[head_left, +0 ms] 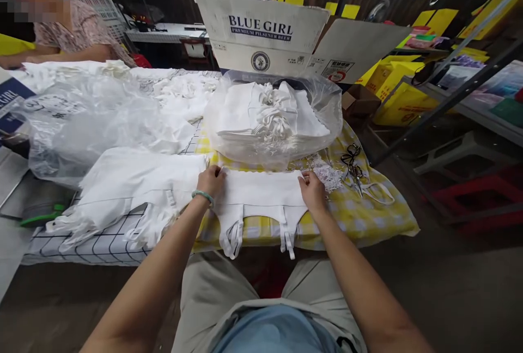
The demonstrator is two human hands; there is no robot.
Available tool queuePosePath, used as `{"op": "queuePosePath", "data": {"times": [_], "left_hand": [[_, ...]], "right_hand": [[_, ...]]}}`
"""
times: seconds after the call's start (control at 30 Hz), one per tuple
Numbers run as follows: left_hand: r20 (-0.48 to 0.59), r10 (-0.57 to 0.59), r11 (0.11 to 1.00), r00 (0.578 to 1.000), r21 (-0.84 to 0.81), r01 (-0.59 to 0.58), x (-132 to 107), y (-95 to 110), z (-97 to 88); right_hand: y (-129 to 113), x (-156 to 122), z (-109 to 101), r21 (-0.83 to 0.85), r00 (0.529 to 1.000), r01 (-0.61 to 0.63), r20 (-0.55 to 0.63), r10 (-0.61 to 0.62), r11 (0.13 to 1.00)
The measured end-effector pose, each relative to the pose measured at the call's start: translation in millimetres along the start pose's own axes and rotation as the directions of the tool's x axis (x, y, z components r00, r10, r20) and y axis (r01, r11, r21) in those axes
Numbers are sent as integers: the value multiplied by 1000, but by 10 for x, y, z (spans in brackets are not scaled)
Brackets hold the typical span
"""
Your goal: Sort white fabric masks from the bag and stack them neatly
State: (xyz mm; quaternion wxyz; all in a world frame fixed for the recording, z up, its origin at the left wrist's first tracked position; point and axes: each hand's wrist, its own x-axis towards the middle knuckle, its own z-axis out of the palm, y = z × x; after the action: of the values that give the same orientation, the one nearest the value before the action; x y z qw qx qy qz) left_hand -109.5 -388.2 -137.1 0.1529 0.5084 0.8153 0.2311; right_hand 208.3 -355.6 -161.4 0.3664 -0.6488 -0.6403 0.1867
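Note:
A white strappy camisole top [263, 192] lies flat before me on the yellow checked cloth [355, 222], its straps towards my lap. My left hand [211, 181], with a green bangle at the wrist, pinches its upper left corner. The upper right corner is between the fingers of my right hand [314, 192]. Left of it is a pile of similar white garments [139, 178], straps hanging near the table edge. Behind the top, a clear plastic bag [330, 108] lies open around a stack of folded white garments [241, 108].
Scissors [353, 170] and white scraps [326, 172] lie right of my right hand. A printed cardboard box [261, 31] stands behind the bag. Another person [81, 31] sits at the far left by more white garments. A metal rack [457, 97] rises at the right.

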Motion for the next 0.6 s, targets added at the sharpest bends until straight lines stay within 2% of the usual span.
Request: {"op": "queuePosePath", "data": {"times": [0.13,0.17,0.23,0.27,0.33,0.4,0.47,0.53,0.6], "left_hand": [[-42,18,1000,999,-6,-18,-22,-54,91],[-67,53,999,996,3,-53,-40,-55,110],[-119,210,977,970,50,-206,-83,-26,143],[-118,313,948,942,90,-304,-108,2,160],[-27,461,876,887,176,-450,-158,70,194],[137,446,851,884,240,-467,-199,129,230],[272,349,862,897,281,-421,-225,155,261],[334,288,871,898,298,-391,-235,144,283],[336,286,870,897,301,-390,-227,111,297]], "right_hand": [[1,-28,26,-121,998,61,7,-60,991],[-16,-47,24,-175,995,98,6,-98,980],[-69,-94,24,-292,979,199,13,-204,935],[-96,-118,32,-339,964,259,38,-262,904],[-129,-153,67,-384,930,368,138,-342,847],[-119,-163,119,-385,905,416,269,-331,824],[-75,-150,169,-392,893,402,370,-258,827],[-25,-128,198,-404,884,382,421,-202,831],[6,-112,208,-409,880,383,434,-193,828]]}}
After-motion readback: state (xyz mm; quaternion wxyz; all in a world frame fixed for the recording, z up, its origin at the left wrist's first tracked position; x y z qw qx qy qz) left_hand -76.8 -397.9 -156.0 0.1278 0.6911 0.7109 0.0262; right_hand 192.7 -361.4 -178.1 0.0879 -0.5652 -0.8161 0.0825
